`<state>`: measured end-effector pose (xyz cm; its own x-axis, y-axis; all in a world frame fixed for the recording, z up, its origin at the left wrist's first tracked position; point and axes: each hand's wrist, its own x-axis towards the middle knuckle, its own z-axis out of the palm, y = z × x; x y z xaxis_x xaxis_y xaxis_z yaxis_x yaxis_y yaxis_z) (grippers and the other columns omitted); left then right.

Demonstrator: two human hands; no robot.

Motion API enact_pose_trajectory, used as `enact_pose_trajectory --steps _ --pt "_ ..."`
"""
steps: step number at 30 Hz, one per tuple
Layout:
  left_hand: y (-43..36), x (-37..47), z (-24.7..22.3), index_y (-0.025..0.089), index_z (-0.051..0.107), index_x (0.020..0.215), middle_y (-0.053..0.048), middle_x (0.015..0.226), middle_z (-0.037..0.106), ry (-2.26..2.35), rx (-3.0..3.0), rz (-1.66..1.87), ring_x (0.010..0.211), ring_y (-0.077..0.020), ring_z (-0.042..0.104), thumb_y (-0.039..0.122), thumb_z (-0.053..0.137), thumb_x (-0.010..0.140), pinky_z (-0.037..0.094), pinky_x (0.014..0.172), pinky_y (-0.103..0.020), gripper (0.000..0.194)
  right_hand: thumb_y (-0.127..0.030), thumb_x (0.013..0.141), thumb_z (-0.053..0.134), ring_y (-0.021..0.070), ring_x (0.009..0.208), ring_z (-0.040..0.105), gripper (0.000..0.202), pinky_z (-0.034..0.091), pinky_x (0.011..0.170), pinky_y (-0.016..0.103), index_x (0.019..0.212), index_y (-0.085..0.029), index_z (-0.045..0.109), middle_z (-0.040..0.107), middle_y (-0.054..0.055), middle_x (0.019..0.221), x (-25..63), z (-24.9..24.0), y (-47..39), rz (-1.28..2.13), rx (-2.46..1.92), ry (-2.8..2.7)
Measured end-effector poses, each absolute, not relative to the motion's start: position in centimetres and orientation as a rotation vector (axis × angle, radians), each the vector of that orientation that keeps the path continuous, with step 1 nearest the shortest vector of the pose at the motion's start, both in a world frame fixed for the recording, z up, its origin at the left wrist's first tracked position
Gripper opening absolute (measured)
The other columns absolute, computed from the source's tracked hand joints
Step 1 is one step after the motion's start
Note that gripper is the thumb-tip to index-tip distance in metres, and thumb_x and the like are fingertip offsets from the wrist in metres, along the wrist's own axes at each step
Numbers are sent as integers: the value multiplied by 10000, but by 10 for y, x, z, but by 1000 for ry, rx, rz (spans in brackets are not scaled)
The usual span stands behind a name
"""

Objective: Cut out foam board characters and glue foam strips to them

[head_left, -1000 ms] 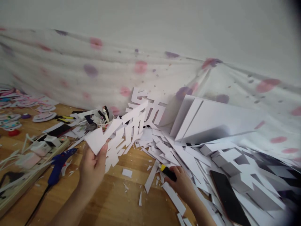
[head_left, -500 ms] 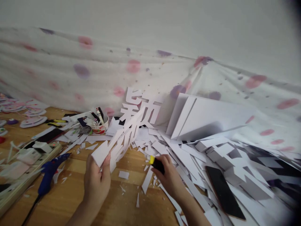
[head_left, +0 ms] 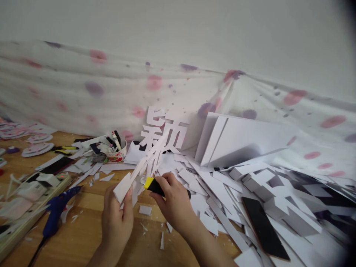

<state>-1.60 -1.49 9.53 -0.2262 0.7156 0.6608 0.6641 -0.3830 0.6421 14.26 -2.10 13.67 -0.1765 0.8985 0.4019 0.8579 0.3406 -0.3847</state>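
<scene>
My left hand [head_left: 118, 215] is closed on the near end of a white cut-out sheet [head_left: 133, 176], pinched between thumb and fingers. The sheet has long slots and strips and is held up at a slant. Its far end overlaps a white cut-out character [head_left: 178, 135] in my view. My right hand [head_left: 174, 200] grips a black tool with a yellow tip [head_left: 157, 186]. That tip is close to the sheet's right edge; whether they touch I cannot tell. Small white offcuts [head_left: 145, 210] lie on the table below my hands.
A blue glue gun [head_left: 54, 215] and a power strip [head_left: 63, 181] lie at left. Behind stands a cup of pens [head_left: 118, 154]. White boards [head_left: 244, 141] lean against the floral sheet. At right are offcuts, a dark phone [head_left: 264, 226] and white block letters [head_left: 286, 200].
My right hand has moved left and slightly up, bringing the yellow-tipped tool beside the cut-out sheet. My left hand keeps its grip on the sheet, with little movement.
</scene>
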Motion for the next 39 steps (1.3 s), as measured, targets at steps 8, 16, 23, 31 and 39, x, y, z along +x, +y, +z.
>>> enact_pose_trajectory --steps 8,16,23,31,39 --pt "-14 -16 92 180 537 1041 -84 963 544 1685 1914 1716 925 -191 567 308 456 844 511 700 -288 248 -351 812 563 187 780 565 260 459 648 322 1042 -234 535 554 49 986 142 147 -26 102 -1533 -2115" --pt "-13 -17 91 185 532 1042 -82 955 532 1643 1927 1721 926 -196 556 288 453 845 505 730 -309 235 -297 795 573 205 822 555 257 454 678 339 1040 -232 534 549 69 985 138 147 -24 50 -1596 -2083" --pt "-13 -18 94 178 541 1023 -81 926 548 1693 1953 1710 904 -203 565 310 450 845 498 726 -317 240 -303 790 581 197 803 558 285 452 674 336 1062 -237 525 546 57 995 140 147 -24 68 -1586 -2093" --pt "-12 -19 90 189 541 1055 -83 962 538 1642 1876 1712 916 -204 567 316 465 837 512 714 -310 264 -302 784 586 202 804 559 293 450 668 332 1063 -243 520 553 59 988 139 145 -24 42 -1572 -2087" --pt "-13 -19 93 191 550 1032 -78 954 550 1662 1911 1722 924 -204 569 304 464 837 502 733 -308 241 -274 763 594 214 816 565 264 449 675 345 1018 -237 537 559 66 998 137 146 -24 49 -1624 -2036"
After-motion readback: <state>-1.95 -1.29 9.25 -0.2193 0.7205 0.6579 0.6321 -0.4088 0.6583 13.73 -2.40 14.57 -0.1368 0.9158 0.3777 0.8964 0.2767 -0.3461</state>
